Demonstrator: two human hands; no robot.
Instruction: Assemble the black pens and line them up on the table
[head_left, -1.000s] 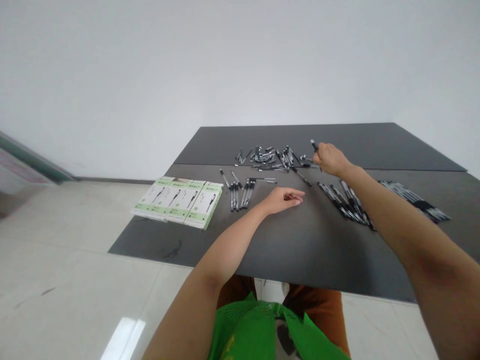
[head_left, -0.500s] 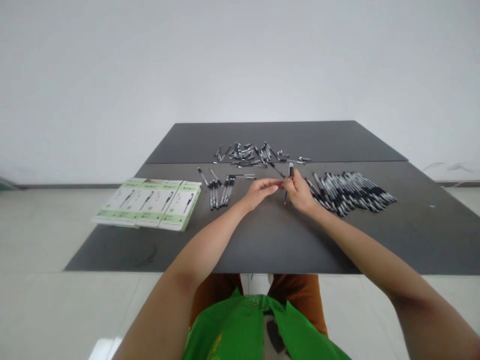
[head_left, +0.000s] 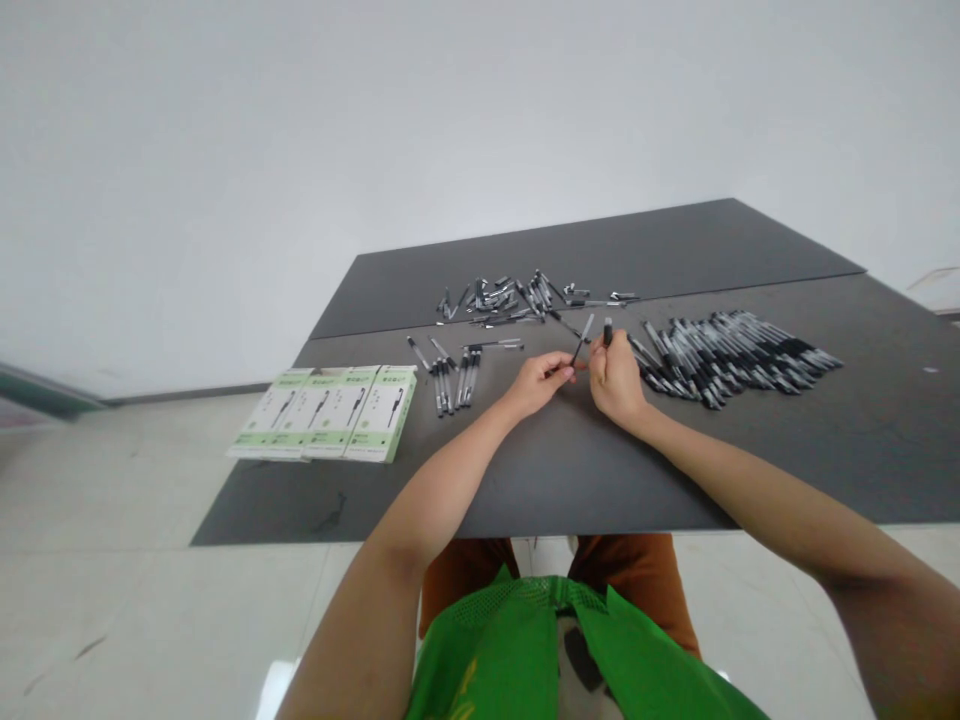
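My left hand [head_left: 544,384] pinches a slim pen part [head_left: 583,338], dark low down and clear toward its upper end, which tilts up to the right. Just beside it, my right hand [head_left: 618,378] is closed around a pen [head_left: 608,332]; only a black end with a lighter tip sticks up above the fingers. A large pile of clear pens with black grips [head_left: 731,355] lies to the right of this hand. To the left of my hands is a small row of pens [head_left: 456,382].
Loose pens and small pen parts [head_left: 499,298] are scattered farther back, across the middle of the dark table [head_left: 540,480]. Several white and green pen boxes [head_left: 375,412] lie overlapping at the left. A pale wall [head_left: 480,120] stands behind the table.
My hands have drawn slightly apart. The slim pen part now rises from my left fingers, while the black end stays in my right hand. The view has tilted and shifted.
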